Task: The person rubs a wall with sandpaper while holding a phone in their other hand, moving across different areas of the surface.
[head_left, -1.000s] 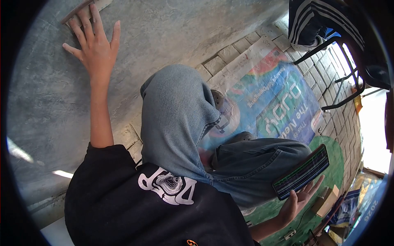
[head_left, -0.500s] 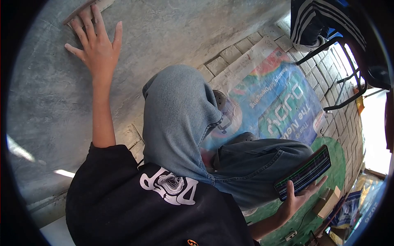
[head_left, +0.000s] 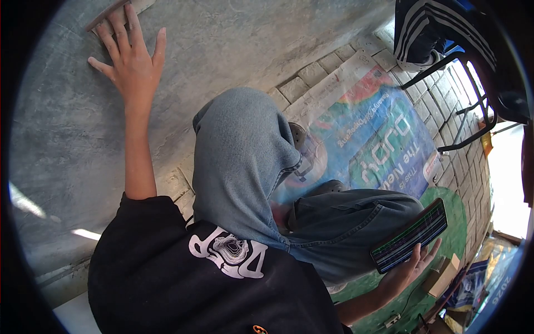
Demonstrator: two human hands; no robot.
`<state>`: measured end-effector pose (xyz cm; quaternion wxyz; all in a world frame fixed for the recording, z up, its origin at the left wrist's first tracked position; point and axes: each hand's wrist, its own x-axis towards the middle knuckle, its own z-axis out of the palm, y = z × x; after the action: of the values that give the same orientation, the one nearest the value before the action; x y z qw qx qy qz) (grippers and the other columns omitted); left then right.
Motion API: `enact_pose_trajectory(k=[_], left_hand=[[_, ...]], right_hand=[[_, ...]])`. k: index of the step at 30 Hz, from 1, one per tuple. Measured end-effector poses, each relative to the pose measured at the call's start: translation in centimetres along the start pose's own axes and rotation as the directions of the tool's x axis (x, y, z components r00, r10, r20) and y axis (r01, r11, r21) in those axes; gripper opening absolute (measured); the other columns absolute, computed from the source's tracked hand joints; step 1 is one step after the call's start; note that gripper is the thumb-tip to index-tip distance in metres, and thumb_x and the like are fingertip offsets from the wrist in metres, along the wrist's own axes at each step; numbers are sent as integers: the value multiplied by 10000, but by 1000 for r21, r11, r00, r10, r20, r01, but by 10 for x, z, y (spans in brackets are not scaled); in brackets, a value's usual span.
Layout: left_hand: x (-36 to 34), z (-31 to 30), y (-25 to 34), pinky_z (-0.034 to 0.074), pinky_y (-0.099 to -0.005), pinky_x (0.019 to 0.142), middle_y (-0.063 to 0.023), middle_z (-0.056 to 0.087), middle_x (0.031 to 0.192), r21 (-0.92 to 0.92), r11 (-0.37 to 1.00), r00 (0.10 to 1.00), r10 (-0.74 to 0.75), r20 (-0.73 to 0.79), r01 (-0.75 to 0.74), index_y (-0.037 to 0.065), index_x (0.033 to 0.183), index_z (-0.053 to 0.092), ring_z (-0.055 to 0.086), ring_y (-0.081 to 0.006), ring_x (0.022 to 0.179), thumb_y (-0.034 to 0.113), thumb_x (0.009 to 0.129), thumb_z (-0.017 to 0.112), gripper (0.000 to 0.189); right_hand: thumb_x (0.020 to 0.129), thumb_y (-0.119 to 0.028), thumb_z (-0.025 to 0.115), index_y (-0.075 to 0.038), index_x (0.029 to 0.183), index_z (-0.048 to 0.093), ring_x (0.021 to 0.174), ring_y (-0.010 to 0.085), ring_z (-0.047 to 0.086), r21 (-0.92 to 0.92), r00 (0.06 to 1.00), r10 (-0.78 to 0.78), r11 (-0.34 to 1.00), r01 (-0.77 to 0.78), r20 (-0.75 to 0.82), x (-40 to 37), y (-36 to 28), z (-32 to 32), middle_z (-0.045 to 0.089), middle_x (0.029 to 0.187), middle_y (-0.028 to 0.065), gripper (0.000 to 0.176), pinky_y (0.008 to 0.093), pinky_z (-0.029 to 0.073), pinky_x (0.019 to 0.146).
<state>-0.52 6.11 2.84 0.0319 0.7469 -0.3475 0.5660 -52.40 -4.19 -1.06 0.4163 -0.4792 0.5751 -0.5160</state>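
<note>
My left hand (head_left: 133,69) lies against a grey wall (head_left: 67,128) with its fingers spread. Its middle fingertips rest on a flat, brown-edged piece (head_left: 114,15) at the top of the view, while the thumb and little finger stay off it. On my bent right knee leans a smartphone (head_left: 409,236), its dark screen showing green and white lines. My right hand (head_left: 403,275) is at the phone's lower edge, one finger over the screen and the others stretched out beyond the edge. Whether the palm supports the phone is hidden.
A printed banner (head_left: 367,128) covers part of the brick floor (head_left: 464,172). At right are a black-framed chair (head_left: 473,133) and another person's striped trouser leg (head_left: 423,28). A small cardboard box (head_left: 442,275) lies on a green surface (head_left: 453,214) beside my right hand.
My right hand has shifted, moving a finger rightward across the phone's lower edge onto the screen. The phone barely moved. My left hand stays nearly where it was.
</note>
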Motion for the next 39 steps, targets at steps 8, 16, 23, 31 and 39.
enact_pose_trajectory(k=[8,16,23,31,39], left_hand=[[1,-2,1,175,-783,926,-67,199,1530,14,1000,1000,-1,12,0,212,1474,231,176,-364,1393,585,888,448,728],[-12,4,-1,133,-779,947,-68,176,1537,-40,999,999,-20,44,22,215,1474,230,136,-354,1406,586,888,449,728],[-12,11,1,95,-769,958,-61,200,1532,-78,997,997,-2,75,8,215,1476,232,136,-339,1410,545,892,462,709],[41,-18,27,18,-629,1087,-111,49,1554,138,981,961,-161,223,133,99,1488,111,26,-304,1430,392,883,541,798],[-54,14,18,76,-754,976,-56,211,1529,-133,991,969,17,245,16,215,1479,223,147,-324,1410,541,891,472,716]], right_hand=[[872,-189,582,-42,1398,330,1060,154,474,6,988,59,998,-58,-142,7,3,5,496,1102,68,602,309,350,974],[908,-261,534,-43,1392,340,1086,158,471,100,991,72,993,-61,-116,8,4,5,508,1101,73,565,313,359,971],[961,-329,376,-65,1399,336,1133,179,479,171,994,93,982,-82,-56,11,16,-13,482,1186,93,513,335,399,983],[972,-260,331,-76,1410,320,1178,205,474,185,991,118,977,-105,-61,8,9,-4,463,1252,112,476,350,409,1013],[976,-354,316,-63,1395,344,1171,209,464,206,990,120,973,-103,-74,13,9,-4,477,1241,114,511,367,392,1011]])
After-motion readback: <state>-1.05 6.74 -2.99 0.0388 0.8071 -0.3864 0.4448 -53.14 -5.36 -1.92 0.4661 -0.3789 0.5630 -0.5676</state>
